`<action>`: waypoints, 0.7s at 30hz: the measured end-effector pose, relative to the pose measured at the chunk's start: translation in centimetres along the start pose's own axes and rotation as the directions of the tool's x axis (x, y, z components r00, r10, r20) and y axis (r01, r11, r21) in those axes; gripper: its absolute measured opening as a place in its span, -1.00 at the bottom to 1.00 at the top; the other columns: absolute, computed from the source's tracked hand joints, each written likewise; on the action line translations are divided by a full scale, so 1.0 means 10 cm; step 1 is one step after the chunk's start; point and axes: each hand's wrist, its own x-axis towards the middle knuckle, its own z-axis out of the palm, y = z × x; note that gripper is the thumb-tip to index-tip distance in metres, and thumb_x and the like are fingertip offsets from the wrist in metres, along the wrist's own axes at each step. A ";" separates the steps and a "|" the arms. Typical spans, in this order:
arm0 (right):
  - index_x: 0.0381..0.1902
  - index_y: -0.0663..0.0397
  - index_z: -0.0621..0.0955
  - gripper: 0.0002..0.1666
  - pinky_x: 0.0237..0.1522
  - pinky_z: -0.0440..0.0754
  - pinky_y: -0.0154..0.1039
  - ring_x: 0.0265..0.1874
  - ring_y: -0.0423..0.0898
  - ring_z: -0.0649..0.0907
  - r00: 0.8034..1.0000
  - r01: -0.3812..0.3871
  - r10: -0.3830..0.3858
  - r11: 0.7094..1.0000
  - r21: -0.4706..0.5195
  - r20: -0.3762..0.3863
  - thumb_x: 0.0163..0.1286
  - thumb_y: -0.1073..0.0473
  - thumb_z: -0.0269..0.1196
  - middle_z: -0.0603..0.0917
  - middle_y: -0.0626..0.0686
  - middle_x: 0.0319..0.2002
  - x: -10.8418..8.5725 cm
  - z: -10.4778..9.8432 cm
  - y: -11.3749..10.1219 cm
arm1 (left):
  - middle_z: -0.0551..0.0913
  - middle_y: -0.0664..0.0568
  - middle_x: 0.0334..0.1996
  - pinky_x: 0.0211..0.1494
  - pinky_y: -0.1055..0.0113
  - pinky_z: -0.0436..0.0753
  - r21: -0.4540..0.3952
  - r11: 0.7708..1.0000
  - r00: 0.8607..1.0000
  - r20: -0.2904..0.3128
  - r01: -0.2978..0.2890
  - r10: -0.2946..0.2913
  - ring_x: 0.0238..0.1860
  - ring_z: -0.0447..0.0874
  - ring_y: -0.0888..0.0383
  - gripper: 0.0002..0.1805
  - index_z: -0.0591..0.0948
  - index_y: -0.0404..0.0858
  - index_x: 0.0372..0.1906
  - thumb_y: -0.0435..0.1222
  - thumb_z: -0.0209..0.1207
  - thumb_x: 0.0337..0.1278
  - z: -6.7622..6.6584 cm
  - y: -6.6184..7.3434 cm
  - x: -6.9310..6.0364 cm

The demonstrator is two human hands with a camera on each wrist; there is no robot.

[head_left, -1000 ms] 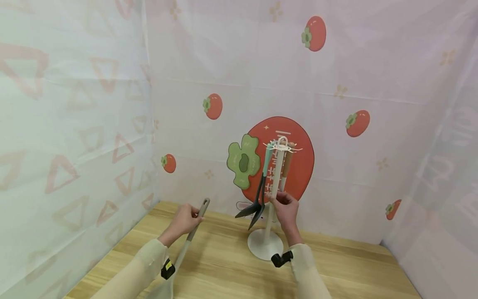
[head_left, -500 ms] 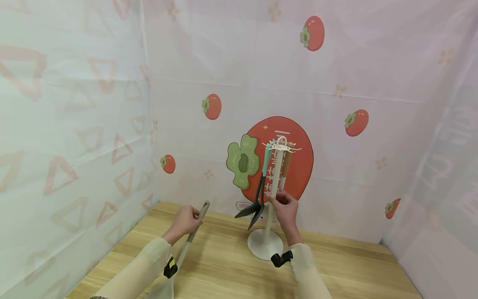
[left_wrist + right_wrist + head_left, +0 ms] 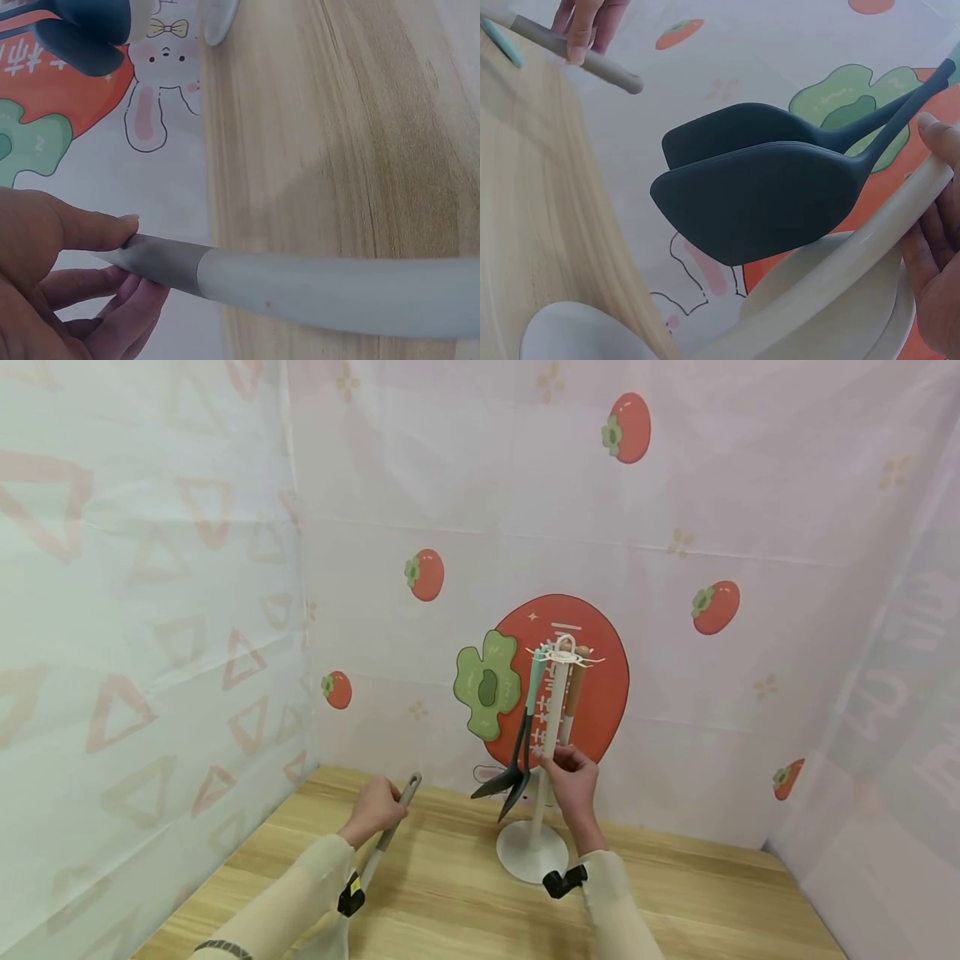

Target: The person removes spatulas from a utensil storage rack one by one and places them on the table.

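Note:
My left hand (image 3: 377,808) pinches the grey handle (image 3: 408,789) of a long utensil whose pale, wide end reaches down to the lower edge of the head view. In the left wrist view, thumb and fingers lie on both sides of the grey handle (image 3: 169,262). My right hand (image 3: 576,783) grips the pole (image 3: 555,702) of a white utensil stand (image 3: 532,852), below its hook ring. Two dark utensils (image 3: 757,195) with mint handles hang on the stand's left, and brown-handled ones (image 3: 577,689) hang behind the pole.
The wooden table (image 3: 450,893) meets a patterned back cloth (image 3: 360,568) close behind the stand. Cloth walls rise at left and right. A teal strip (image 3: 501,41) shows at the upper left of the right wrist view.
My left hand has moved slightly down and right along with the handle, which has dipped a little. My right hand and the stand look unmoved.

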 end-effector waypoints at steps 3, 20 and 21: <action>-0.28 0.28 0.73 -0.69 -0.40 0.64 -0.40 -0.41 -0.21 0.66 1.000 0.015 -0.015 1.000 -0.020 -0.012 0.14 0.19 0.57 0.71 -0.08 -0.44 -0.01 0.00 -0.01 | 0.61 0.04 -0.70 -0.53 0.32 0.55 0.024 1.000 1.000 0.030 0.007 -0.007 -0.63 0.48 0.18 -0.88 0.70 -0.38 -0.62 -0.47 0.39 -0.10 0.04 -0.01 0.01; -0.22 0.33 0.73 -0.69 -0.36 0.65 -0.40 -0.38 -0.21 0.67 1.000 -0.001 0.001 1.000 -0.028 -0.016 0.17 0.22 0.54 0.72 -0.05 -0.41 -0.03 0.02 -0.01 | 0.11 0.21 -0.83 -0.63 0.43 0.18 0.078 0.997 1.000 0.016 0.016 -0.017 -0.73 0.05 0.25 -0.56 0.16 -0.07 -0.82 -0.55 0.09 -0.29 0.15 -0.19 0.04; -0.21 0.33 0.73 -0.70 -0.36 0.65 -0.40 -0.37 -0.21 0.67 1.000 -0.008 0.008 1.000 -0.029 -0.015 0.18 0.23 0.54 0.72 -0.05 -0.40 -0.03 0.02 -0.01 | 0.11 0.21 -0.83 -0.64 0.44 0.18 0.081 0.997 1.000 0.015 0.009 -0.010 -0.74 0.05 0.26 -0.57 0.16 -0.06 -0.82 -0.55 0.08 -0.29 0.16 -0.20 0.04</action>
